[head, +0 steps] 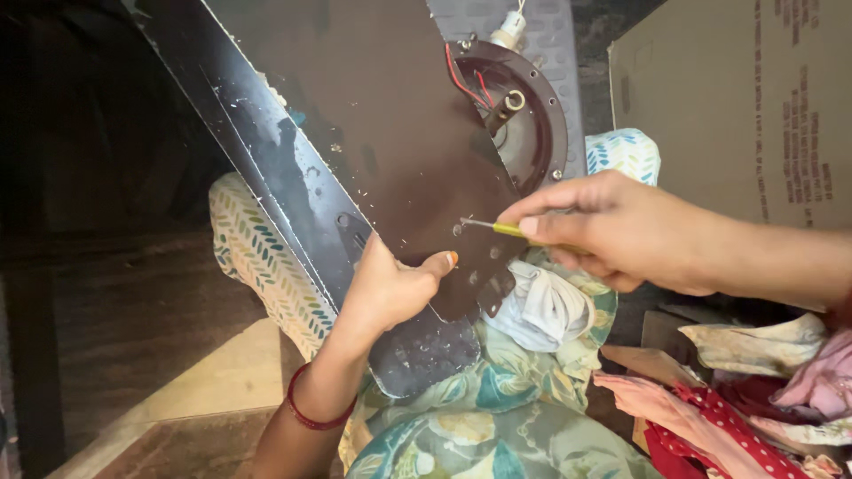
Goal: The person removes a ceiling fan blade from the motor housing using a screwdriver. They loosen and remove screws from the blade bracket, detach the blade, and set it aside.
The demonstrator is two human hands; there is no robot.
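A dark brown ceiling fan blade slants across my lap, its end fixed near the round fan motor housing with red wires. My left hand grips the blade's lower end, thumb on top. My right hand holds a thin screwdriver with a yellow handle, its tip touching a screw hole in the blade. A second, dusty black blade lies beneath the first.
A light grey cloth sits on my lap under the blade. Patterned cushions lie below. A cardboard box stands at the right. Red and pink fabric scraps pile at the lower right. Tiled floor shows at the left.
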